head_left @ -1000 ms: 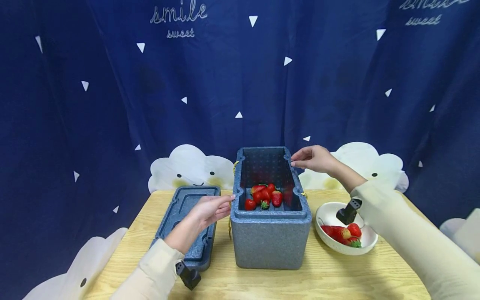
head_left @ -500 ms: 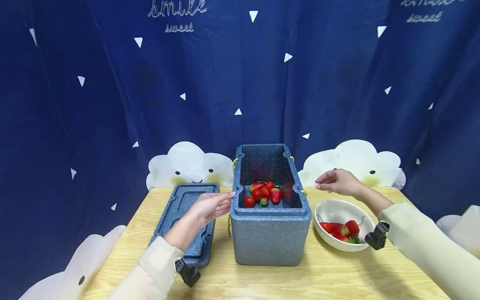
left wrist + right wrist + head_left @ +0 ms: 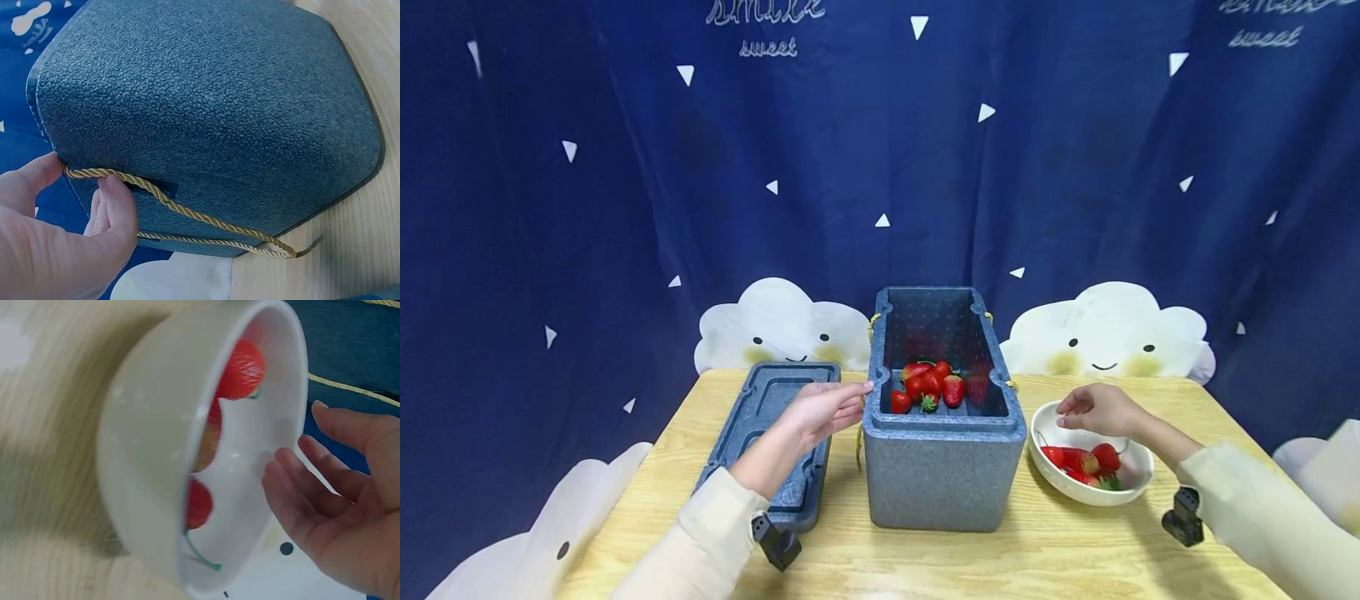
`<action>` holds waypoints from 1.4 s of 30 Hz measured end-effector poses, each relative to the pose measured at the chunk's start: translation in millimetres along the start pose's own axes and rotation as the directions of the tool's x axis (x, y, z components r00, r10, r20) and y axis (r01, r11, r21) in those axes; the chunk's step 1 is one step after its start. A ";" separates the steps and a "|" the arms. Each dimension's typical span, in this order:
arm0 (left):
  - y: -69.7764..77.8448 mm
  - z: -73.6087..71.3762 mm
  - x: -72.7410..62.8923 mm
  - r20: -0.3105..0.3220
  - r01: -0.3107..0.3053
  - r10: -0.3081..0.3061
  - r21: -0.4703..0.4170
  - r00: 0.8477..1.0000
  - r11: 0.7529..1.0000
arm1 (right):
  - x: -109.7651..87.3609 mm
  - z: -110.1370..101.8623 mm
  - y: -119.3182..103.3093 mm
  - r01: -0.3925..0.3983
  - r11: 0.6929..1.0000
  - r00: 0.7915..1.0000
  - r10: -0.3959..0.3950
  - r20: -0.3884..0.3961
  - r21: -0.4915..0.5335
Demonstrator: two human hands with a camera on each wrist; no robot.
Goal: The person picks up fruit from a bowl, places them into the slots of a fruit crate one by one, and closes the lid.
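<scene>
A speckled grey-blue foam box stands lidless on the table, with several strawberries on its floor. My left hand touches the left rim of the box with its fingertips. In the left wrist view those fingertips meet the rim beside a gold cord. To the right, a white bowl holds several red fruits, strawberries and what look like cherries with thin stems. Over the bowl's back part hovers my right hand, fingers loosely bent, holding nothing. In the right wrist view its fingertips are near the bowl's rim.
The grey-blue lid lies on the wooden table left of the box, partly under my left forearm. Behind the table hangs a dark blue curtain with cloud shapes. A second gold cord shows at the box's right rim.
My right hand has moved from beside the box's right rim, rightward and down to the bowl. My left hand stays at the box's left rim. The view has shifted slightly.
</scene>
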State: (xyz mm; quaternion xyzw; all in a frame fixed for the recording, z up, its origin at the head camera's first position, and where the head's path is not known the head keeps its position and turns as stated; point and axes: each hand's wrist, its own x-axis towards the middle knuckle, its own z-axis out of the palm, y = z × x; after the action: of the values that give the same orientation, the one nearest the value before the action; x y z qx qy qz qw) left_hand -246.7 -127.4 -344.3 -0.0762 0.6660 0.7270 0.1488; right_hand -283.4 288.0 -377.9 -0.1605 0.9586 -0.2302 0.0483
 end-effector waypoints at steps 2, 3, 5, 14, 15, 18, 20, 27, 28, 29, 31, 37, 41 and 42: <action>0.0 0.9 0.9 -0.003 -0.002 0.002 0.006 1.000 1.000 | -3.4 3.3 3.9 -0.020 1.000 1.000 0.020 0.024 -0.021; 0.2 1.4 1.2 -0.003 -0.002 0.002 0.009 1.000 1.000 | -4.8 4.9 5.7 -0.032 0.999 0.999 0.033 0.037 -0.028; 0.2 2.0 1.2 -0.008 -0.001 0.001 0.007 1.000 1.000 | -7.0 7.7 8.9 -0.054 0.998 0.996 0.056 0.065 -0.026; -2.6 0.6 0.4 -0.003 0.005 -0.005 -0.002 1.000 1.000 | -12.0 16.4 16.7 -0.064 0.998 0.984 0.064 0.164 -0.007; -2.9 0.4 0.5 -0.004 0.004 -0.004 -0.003 1.000 1.000 | -11.9 17.3 16.7 -0.056 0.998 0.984 0.057 0.168 -0.007; -3.2 0.4 0.5 -0.007 0.003 -0.003 -0.008 1.000 1.000 | -11.7 20.0 15.4 -0.046 0.999 0.984 0.044 0.173 0.007; -3.1 0.8 0.3 -0.006 0.002 -0.002 -0.009 1.000 1.000 | -11.4 21.5 15.5 -0.037 0.999 0.983 0.034 0.181 0.013; -0.7 1.3 0.6 -0.010 0.007 -0.007 0.000 1.000 1.000 | -8.6 22.4 18.5 -0.046 0.999 0.987 0.048 0.156 -0.019; 0.1 1.3 0.6 -0.011 0.004 -0.004 0.003 1.000 1.000 | -7.7 22.2 19.5 -0.045 0.999 0.988 0.048 0.148 -0.026; 0.6 1.1 0.9 -0.011 0.002 -0.002 0.009 1.000 1.000 | -6.8 22.0 20.4 -0.050 0.998 0.989 0.053 0.140 -0.029; 1.8 1.0 1.0 -0.010 -0.001 0.001 0.015 1.000 1.000 | -4.9 21.3 22.3 -0.054 0.998 0.990 0.058 0.130 -0.030; 2.9 0.4 2.3 -0.012 0.008 -0.008 0.015 1.000 1.000 | 0.8 19.9 26.0 -0.051 0.998 0.988 0.054 0.142 -0.025; 1.6 0.3 2.5 -0.016 0.019 -0.019 0.005 1.000 1.000 | 2.5 19.5 25.4 -0.034 0.999 0.989 0.038 0.145 -0.032; 1.3 0.3 2.1 -0.017 0.022 -0.022 0.003 1.000 1.000 | 2.6 19.2 25.3 -0.020 0.999 0.989 0.025 0.144 -0.037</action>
State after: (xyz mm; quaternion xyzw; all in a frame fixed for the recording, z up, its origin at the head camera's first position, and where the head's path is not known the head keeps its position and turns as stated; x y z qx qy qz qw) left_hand -249.1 -126.9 -343.8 -0.0896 0.6675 0.7236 0.1511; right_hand -289.9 300.2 -406.6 -0.1668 0.9582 -0.2005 0.1174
